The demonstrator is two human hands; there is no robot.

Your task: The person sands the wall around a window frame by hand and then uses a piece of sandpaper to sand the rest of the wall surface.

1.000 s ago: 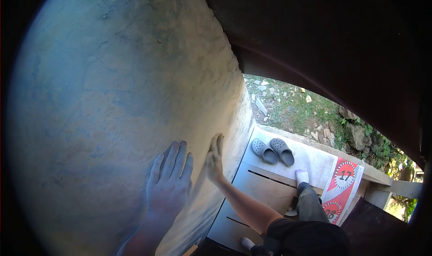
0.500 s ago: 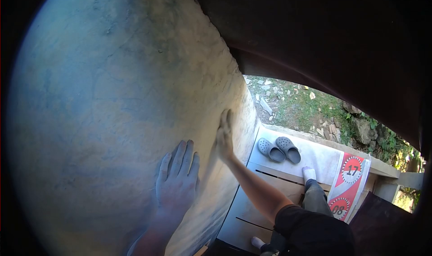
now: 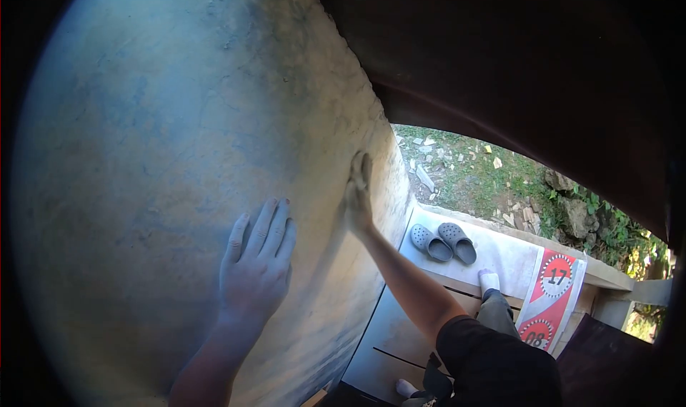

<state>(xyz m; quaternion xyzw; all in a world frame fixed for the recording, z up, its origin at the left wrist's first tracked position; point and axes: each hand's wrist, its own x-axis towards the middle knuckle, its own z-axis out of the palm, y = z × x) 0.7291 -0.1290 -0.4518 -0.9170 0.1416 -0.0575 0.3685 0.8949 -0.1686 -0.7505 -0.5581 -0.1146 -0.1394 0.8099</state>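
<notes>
The pale, rough plastered wall [image 3: 164,157] fills the left and middle of the view, with bluish and grey patches. My left hand [image 3: 257,264] lies flat on it, fingers stretched upward and whitish as if dusted. Farther along, close to the wall's right edge, my right hand [image 3: 359,196] is pressed to the surface with its fingers extended up. I see that hand edge-on, so whether anything thin lies beneath its palm is hidden. A dark short sleeve [image 3: 493,357] covers my right upper arm.
Grey clogs [image 3: 443,242] sit on a white ledge below. Beside them is a red and white printed sheet [image 3: 554,285] with numbers. My socked foot [image 3: 489,280] rests near the clogs. A dark sheet [image 3: 514,64] hangs overhead; grass and stones [image 3: 493,171] lie beyond.
My left hand has shifted up and to the left across the wall. My right hand has slid a little upward along it.
</notes>
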